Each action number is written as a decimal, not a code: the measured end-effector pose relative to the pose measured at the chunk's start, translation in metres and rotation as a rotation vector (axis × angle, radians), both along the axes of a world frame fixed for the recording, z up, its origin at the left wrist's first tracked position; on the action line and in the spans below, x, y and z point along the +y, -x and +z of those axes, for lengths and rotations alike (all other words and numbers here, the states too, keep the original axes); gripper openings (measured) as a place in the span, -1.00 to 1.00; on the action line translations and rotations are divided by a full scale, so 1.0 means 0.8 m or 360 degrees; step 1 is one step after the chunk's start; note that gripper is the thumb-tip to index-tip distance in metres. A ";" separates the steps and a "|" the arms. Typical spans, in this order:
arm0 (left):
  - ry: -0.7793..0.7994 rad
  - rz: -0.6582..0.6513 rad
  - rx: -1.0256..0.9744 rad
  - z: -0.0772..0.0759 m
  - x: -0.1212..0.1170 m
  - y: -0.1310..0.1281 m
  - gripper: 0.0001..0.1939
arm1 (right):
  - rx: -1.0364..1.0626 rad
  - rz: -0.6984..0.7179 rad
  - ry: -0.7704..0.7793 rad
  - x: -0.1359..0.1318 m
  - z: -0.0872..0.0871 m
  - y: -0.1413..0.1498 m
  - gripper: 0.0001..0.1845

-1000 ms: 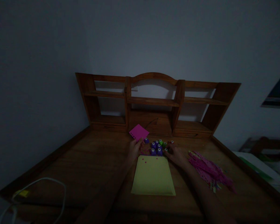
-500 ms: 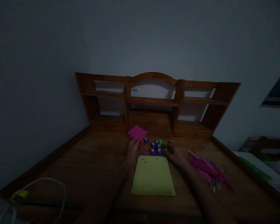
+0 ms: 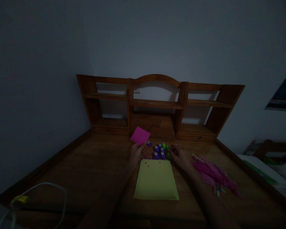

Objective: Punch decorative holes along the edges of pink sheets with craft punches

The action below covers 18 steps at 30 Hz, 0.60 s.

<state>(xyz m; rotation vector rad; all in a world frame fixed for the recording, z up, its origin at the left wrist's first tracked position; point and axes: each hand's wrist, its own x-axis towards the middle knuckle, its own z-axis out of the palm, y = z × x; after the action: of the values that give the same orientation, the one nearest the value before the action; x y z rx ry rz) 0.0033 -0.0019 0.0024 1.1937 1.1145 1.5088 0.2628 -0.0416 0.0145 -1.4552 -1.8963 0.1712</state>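
My left hand [image 3: 135,153] is closed on the lower corner of a square of pink paper [image 3: 140,135], which has a row of small punched holes along its lower left edge. My right hand [image 3: 180,156] is curled, its fingertips on the right side of a green paper punch [image 3: 168,156]. Several purple paper punches [image 3: 162,155] with round white tops stand between my hands, and a bright green punch [image 3: 164,145] is behind them. Below lies a stack of pale yellow paper [image 3: 156,181] with a few small pink paper dots [image 3: 148,166] near its top edge.
A heap of pink and yellow paper scraps [image 3: 212,173] lies on the wooden desk [image 3: 85,168] to the right. At the back stands a wooden shelf unit [image 3: 154,103]. A white cable [image 3: 45,183] loops at lower left, by a yellow object [image 3: 22,199]. The room is dim.
The pink paper has tilted slightly in my left hand. My right hand has shifted a little to the right, and more of the green punch by its fingertips shows.
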 end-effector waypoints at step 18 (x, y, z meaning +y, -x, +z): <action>-0.0039 -0.0189 -0.0207 -0.014 0.007 -0.008 -0.63 | -0.0060 0.0285 -0.0196 0.064 -0.003 0.056 -0.72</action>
<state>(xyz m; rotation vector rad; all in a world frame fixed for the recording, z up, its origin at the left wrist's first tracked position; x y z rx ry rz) 0.0098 0.0035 -0.0089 1.1405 0.9256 1.4903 0.2181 0.0098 0.0122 -1.2152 -2.0309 0.1094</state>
